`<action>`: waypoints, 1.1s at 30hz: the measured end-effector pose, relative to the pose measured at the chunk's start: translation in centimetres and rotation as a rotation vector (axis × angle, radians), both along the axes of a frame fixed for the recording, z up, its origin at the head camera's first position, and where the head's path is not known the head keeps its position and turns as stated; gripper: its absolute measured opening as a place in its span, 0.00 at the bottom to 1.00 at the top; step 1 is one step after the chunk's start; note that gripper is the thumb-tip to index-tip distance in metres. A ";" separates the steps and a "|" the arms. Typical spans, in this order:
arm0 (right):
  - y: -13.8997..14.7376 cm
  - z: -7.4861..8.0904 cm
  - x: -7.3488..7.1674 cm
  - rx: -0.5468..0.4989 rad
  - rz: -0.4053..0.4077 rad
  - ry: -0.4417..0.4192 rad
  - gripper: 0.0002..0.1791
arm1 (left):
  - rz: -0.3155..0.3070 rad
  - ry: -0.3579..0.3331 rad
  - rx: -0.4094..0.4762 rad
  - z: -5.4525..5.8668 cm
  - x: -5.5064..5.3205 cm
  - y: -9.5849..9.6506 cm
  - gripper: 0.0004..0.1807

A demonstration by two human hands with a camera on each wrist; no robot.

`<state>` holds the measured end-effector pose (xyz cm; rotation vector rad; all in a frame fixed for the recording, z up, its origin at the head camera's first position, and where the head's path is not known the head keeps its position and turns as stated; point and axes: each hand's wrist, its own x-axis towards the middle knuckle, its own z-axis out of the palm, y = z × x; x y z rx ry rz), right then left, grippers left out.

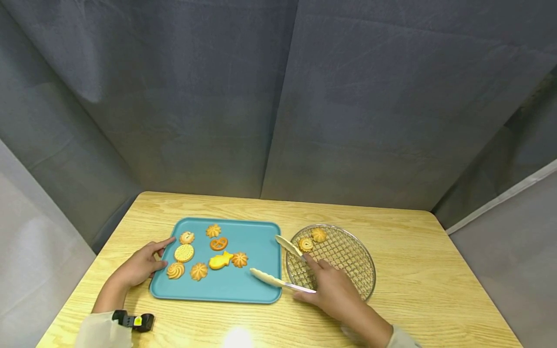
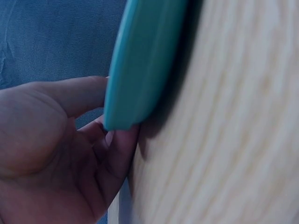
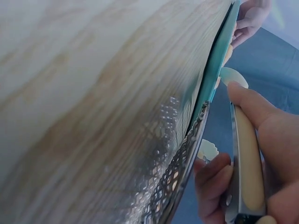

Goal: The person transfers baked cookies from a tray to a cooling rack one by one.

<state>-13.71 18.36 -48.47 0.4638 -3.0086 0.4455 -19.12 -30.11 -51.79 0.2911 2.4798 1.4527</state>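
Observation:
My left hand (image 1: 138, 267) pinches the left rim of a blue-green tray (image 1: 256, 232); in the left wrist view fingers reach under its edge. Several biscuits lie on the tray, among them a pretzel (image 1: 219, 243), a yellow fish-shaped one (image 1: 220, 261), a round pale one (image 1: 184, 253) and a swirl (image 1: 176, 270). My right hand (image 1: 335, 290) holds tongs (image 1: 266, 278) with cream tips and metal arms. Their tips are spread wide with nothing between them, over the tray's right side. In the right wrist view, the thumb and fingers lie along the tongs' arms (image 3: 250, 158).
A round wire rack (image 1: 352, 261) stands right of the tray, partly under my right hand. Near its upper left lie a flower-shaped biscuit (image 1: 319, 235) and a round biscuit (image 1: 305, 244). Both stand on a wooden table (image 1: 417, 270), with grey curtains (image 1: 209, 96) behind.

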 end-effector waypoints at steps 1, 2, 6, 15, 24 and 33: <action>-0.1 0.0 0.0 0.002 0.003 0.000 0.57 | 0.002 0.002 -0.001 0.0 0.0 0.0 0.36; -0.2 -0.1 -0.1 0.002 0.003 -0.006 0.57 | 0.004 0.003 -0.002 0.0 0.0 0.0 0.36; -0.7 0.0 -0.3 0.021 0.014 -0.010 0.57 | 0.012 0.008 -0.014 0.1 0.1 0.1 0.36; -1.5 0.0 -0.7 0.011 0.016 -0.002 0.57 | 0.011 -0.001 -0.021 0.1 0.1 0.1 0.36; -2.2 -0.2 -1.2 0.032 0.045 0.001 0.58 | 0.001 0.002 -0.007 0.1 0.0 0.0 0.37; -3.1 0.0 -1.3 0.006 0.067 -0.075 0.55 | 0.004 0.002 -0.006 0.0 0.0 0.1 0.36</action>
